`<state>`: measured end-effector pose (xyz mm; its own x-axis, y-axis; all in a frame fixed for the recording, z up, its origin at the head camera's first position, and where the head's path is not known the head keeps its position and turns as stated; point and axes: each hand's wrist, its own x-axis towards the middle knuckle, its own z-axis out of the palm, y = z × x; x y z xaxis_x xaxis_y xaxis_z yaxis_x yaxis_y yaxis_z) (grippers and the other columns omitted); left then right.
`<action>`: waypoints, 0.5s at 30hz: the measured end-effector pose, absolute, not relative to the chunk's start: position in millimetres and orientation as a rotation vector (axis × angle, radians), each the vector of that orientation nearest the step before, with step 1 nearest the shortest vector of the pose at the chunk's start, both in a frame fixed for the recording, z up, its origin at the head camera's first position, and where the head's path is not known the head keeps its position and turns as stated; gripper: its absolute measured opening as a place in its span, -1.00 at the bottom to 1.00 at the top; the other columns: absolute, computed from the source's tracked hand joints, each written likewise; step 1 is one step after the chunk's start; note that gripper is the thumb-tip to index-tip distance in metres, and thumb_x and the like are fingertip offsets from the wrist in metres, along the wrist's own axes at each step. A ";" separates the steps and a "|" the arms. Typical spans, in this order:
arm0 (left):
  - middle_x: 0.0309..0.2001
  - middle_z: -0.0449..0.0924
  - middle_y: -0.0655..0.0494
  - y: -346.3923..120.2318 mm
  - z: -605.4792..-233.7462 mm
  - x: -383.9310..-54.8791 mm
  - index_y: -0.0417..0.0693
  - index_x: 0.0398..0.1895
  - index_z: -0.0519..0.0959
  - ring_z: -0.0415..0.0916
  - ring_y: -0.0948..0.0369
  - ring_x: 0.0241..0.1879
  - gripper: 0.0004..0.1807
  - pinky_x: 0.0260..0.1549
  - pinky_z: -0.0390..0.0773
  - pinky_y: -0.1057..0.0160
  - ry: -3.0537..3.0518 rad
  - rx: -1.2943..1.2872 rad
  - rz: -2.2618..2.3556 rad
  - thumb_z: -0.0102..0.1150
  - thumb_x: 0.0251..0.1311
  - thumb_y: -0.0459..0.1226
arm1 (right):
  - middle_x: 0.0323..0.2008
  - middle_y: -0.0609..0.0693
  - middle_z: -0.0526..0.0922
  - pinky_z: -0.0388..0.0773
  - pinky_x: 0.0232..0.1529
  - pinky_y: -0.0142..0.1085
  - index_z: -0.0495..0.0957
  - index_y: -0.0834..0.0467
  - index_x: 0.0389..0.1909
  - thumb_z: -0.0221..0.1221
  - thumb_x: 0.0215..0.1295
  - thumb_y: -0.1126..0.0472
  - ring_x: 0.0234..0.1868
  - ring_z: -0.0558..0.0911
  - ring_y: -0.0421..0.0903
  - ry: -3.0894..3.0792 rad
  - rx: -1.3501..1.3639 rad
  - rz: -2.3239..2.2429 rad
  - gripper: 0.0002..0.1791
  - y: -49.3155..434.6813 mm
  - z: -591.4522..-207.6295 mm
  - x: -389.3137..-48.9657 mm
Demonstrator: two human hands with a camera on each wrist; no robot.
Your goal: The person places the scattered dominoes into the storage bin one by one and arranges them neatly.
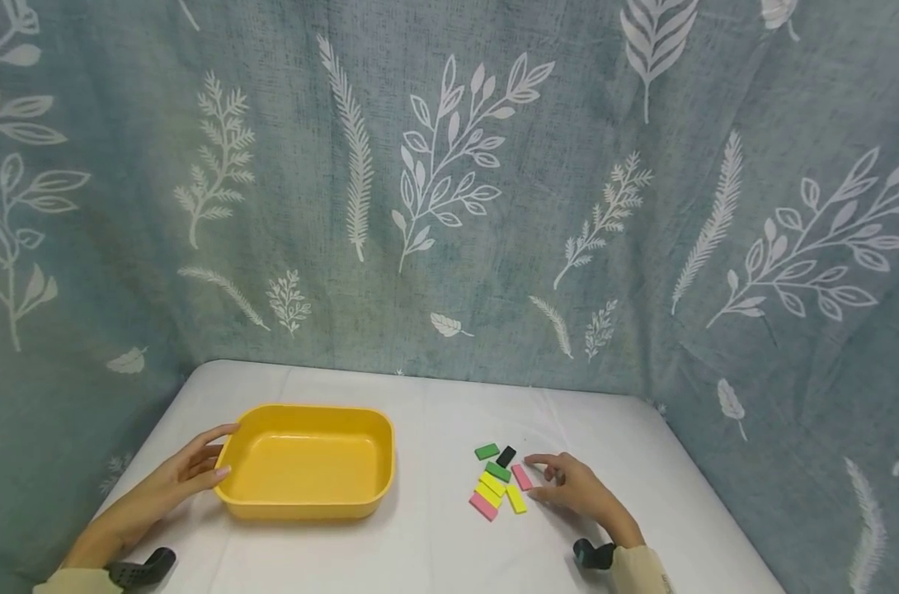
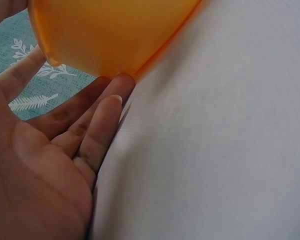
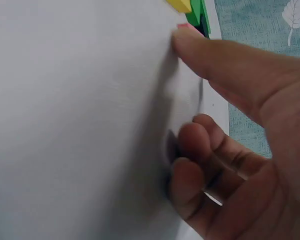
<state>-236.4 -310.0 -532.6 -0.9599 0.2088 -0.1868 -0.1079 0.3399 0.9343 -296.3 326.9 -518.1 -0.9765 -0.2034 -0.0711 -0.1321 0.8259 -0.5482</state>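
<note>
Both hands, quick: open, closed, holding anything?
Left hand: open, touching the yellow tray, not wrapped round it.
Right hand: open, beside the nearest pink block, holding nothing.

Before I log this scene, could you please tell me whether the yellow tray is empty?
Empty: the head view shows the yellow tray with a bare floor, while the blocks lie outside it.

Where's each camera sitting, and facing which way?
Head: on the head, facing forward and down at the yellow tray and blocks; left hand and right hand show.
Left wrist: worn there, facing the tray; left hand shows.
Right wrist: worn there, facing white tabletop, blocks at edge; right hand shows.
Shared: tray and left hand in head and left wrist.
</note>
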 end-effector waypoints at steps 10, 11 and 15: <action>0.54 0.02 -0.40 -311.9 -532.5 -236.1 0.12 0.67 -0.07 0.02 -0.37 0.49 -0.10 0.31 0.03 -0.54 2.318 0.143 1.696 0.21 0.44 -0.03 | -0.32 0.00 0.46 0.34 -0.39 -0.22 0.66 -0.10 0.21 0.51 0.13 0.01 -0.35 0.40 -0.06 2.769 -0.322 -0.794 -0.43 331.2 -513.7 -309.3; 0.54 0.01 -0.40 -312.0 -532.5 -235.9 0.12 0.67 -0.07 0.01 -0.37 0.50 -0.10 0.32 0.03 -0.54 2.320 0.150 1.697 0.20 0.44 -0.03 | -0.32 0.01 0.46 0.34 -0.40 -0.22 0.66 -0.11 0.22 0.51 0.13 0.01 -0.36 0.40 -0.05 2.762 -0.322 -0.798 -0.42 331.4 -513.7 -310.0; 0.55 -0.01 -0.42 -312.8 -532.7 -235.0 0.12 0.67 -0.07 -0.03 -0.39 0.50 -0.11 0.32 0.03 -0.54 2.327 0.157 1.688 0.19 0.45 -0.03 | -0.32 0.02 0.47 0.35 -0.45 -0.26 0.63 -0.10 0.28 0.51 0.15 0.02 -0.40 0.41 -0.06 2.728 -0.352 -0.822 -0.38 331.1 -512.3 -312.6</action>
<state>-235.0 -312.8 -532.7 -0.9599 0.2388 -0.1468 -0.0653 0.3186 0.9456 -312.6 331.1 -512.3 -0.9341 -0.3054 -0.1851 -0.1523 0.8095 -0.5670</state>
